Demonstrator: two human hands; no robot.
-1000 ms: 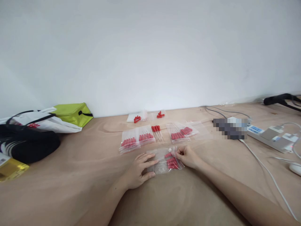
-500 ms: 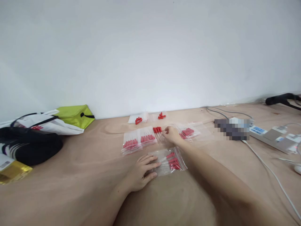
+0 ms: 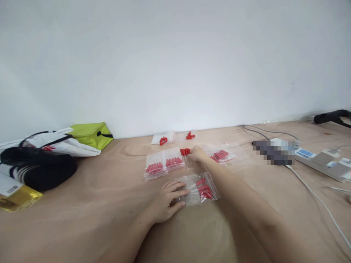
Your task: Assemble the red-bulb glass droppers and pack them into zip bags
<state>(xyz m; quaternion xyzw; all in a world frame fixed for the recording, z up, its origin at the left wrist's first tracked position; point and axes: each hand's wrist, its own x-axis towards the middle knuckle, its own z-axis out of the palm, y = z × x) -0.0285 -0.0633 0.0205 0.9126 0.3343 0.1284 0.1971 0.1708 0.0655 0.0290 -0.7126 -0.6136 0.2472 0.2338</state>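
My left hand (image 3: 168, 200) lies with fingers spread on the left end of a clear zip bag (image 3: 194, 197) that contains red-capped thin sticks. Further forward, my right hand (image 3: 197, 155) is at the right side of a row of loose red-capped sticks (image 3: 185, 151); its fingertips are bent down and what they hold, if anything, is hidden. Left of that row lie two stacks of bags with red-capped sticks, one (image 3: 155, 167) beside the other (image 3: 174, 161). More bagged sticks (image 3: 221, 155) are right of my right hand.
Near the wall lie two small groups of red pieces, left (image 3: 163, 140) and right (image 3: 190, 136). A green bag (image 3: 89, 134), a black cap (image 3: 49, 173) and a yellow package (image 3: 23, 197) are at left. A power strip (image 3: 323, 163) and cables are at right.
The view has shifted slightly, moving the scene a little to the right. My right hand's fingers have turned downward beside the loose sticks. My left hand stays on the bag.
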